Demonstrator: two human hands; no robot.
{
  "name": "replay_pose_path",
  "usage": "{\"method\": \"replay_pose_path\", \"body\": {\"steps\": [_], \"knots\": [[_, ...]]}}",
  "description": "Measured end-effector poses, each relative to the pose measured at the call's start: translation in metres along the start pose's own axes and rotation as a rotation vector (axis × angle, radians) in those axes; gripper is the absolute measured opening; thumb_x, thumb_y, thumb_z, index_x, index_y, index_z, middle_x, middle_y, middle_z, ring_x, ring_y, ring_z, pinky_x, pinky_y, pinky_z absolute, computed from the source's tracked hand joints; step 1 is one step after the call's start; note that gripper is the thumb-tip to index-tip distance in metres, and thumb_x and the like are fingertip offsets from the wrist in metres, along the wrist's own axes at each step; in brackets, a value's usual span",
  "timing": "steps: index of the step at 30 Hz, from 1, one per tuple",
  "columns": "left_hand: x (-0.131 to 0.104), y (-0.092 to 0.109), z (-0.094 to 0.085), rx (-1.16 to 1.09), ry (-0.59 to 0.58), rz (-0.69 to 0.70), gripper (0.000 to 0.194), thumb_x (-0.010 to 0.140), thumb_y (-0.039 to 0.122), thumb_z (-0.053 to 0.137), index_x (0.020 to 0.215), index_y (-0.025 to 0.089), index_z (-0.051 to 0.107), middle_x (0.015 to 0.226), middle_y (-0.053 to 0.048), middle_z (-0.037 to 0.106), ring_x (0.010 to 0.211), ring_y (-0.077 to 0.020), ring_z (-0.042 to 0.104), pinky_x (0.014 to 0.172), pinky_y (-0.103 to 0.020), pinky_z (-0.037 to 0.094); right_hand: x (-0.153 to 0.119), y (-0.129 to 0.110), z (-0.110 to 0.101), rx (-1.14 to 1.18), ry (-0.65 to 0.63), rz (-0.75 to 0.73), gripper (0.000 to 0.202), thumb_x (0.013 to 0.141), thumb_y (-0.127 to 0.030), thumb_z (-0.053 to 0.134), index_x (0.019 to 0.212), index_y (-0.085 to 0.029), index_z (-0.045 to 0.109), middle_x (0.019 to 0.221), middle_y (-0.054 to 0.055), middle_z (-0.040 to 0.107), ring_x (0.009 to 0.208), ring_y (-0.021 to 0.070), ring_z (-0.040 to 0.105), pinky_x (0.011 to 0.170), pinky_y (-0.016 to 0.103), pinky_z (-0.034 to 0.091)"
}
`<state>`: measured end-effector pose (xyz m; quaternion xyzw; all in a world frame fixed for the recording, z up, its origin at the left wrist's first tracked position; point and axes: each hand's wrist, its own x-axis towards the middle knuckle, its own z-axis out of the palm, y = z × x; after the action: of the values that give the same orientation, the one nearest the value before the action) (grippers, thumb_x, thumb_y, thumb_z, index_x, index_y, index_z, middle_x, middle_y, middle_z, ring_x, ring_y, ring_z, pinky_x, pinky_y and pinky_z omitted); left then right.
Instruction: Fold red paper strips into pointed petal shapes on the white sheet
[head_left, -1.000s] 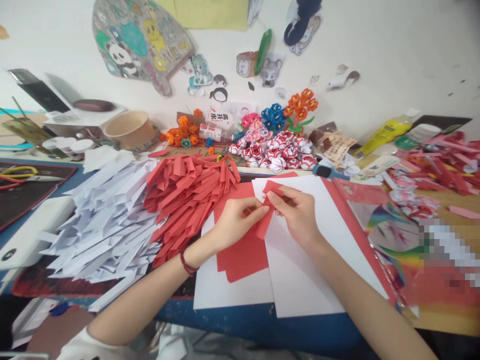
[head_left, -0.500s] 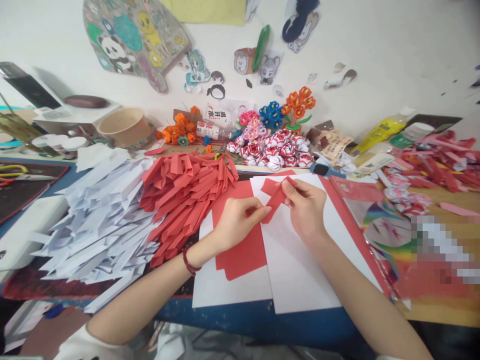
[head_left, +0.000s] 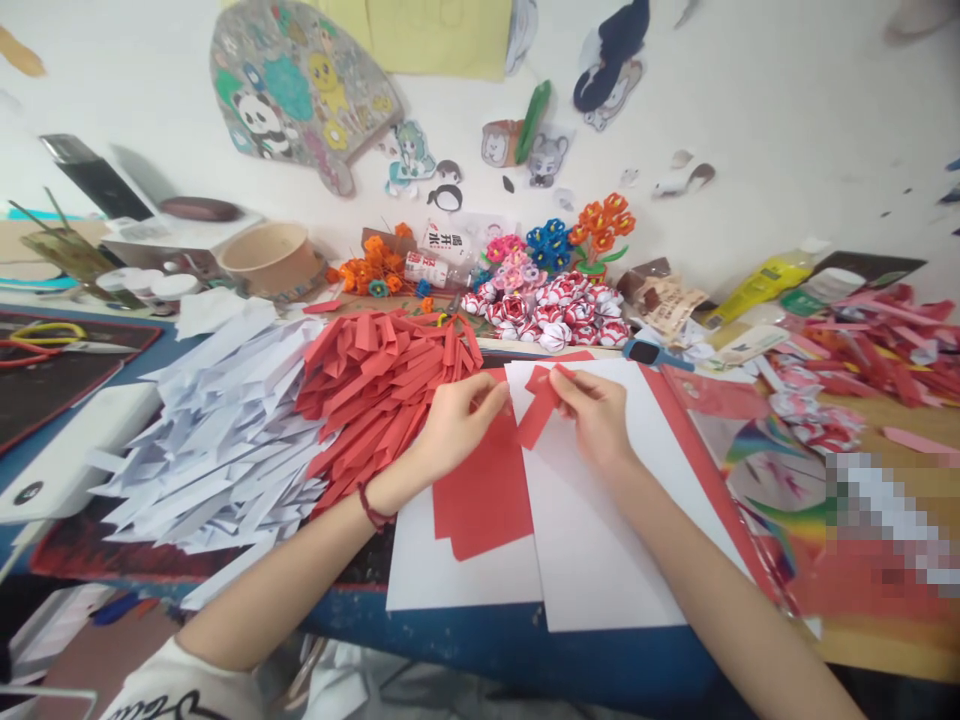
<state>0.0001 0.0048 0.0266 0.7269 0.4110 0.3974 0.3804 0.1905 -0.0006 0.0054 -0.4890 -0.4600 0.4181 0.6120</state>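
Observation:
A folded red paper strip (head_left: 538,418) is pinched at its upper end by my right hand (head_left: 596,410), over white paper sheets (head_left: 600,540). Its lower end hangs free, and a short red flap sticks out at the upper left. My left hand (head_left: 461,425) is apart from this strip, over red paper sheets (head_left: 484,500). Thumb and forefinger there are drawn together; whether anything lies between them is hidden. Beside the left hand lies a pile of folded red strips (head_left: 375,390), with folded white paper strips (head_left: 232,430) farther left.
Finished red-and-white paper flowers (head_left: 555,310) stand along the back with an orange flower bunch (head_left: 604,222). Scissors (head_left: 60,340) and a white device (head_left: 75,455) lie at left. Right are a clear packet (head_left: 750,450) and pink-red strips (head_left: 877,340).
My left hand has let go of the strip's lower end and moved up and left. My right hand, still pinching the strip, has shifted slightly left. The camera view has shifted a little.

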Motion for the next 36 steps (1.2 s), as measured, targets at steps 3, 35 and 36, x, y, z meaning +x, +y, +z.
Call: {"method": "replay_pose_path", "body": {"steps": [3,35,36], "knots": [[0.0,-0.002,0.005,0.047,-0.059,0.012,0.032,0.094,0.039,0.045,0.082,0.016,0.064,0.076,0.0,0.066,0.067,-0.011,0.055,0.062,-0.021,0.039,-0.009,0.002,0.012,-0.024,-0.065,-0.012,0.022,0.077,-0.038,0.072,0.079,-0.016,0.072,0.056,-0.004,0.048,0.051,0.008,0.039,0.046,0.024,0.028],[-0.007,-0.002,0.011,0.031,0.071,-0.045,0.017,0.087,0.027,0.055,0.079,0.018,0.067,0.076,0.002,0.068,0.067,-0.0111,0.058,0.065,-0.022,0.04,0.003,-0.003,-0.005,0.066,-0.07,0.089,0.024,0.077,-0.04,0.072,0.08,-0.017,0.07,0.056,-0.003,0.05,0.049,0.0078,0.041,0.047,0.024,0.03],[-0.006,-0.002,0.01,0.031,0.114,-0.055,0.017,0.087,0.027,0.055,0.078,0.018,0.067,0.075,0.002,0.068,0.067,-0.011,0.057,0.064,-0.022,0.04,0.004,-0.003,-0.007,0.027,-0.11,0.115,0.024,0.076,-0.04,0.073,0.079,-0.017,0.069,0.055,-0.003,0.051,0.049,0.0082,0.042,0.047,0.024,0.03]]}}
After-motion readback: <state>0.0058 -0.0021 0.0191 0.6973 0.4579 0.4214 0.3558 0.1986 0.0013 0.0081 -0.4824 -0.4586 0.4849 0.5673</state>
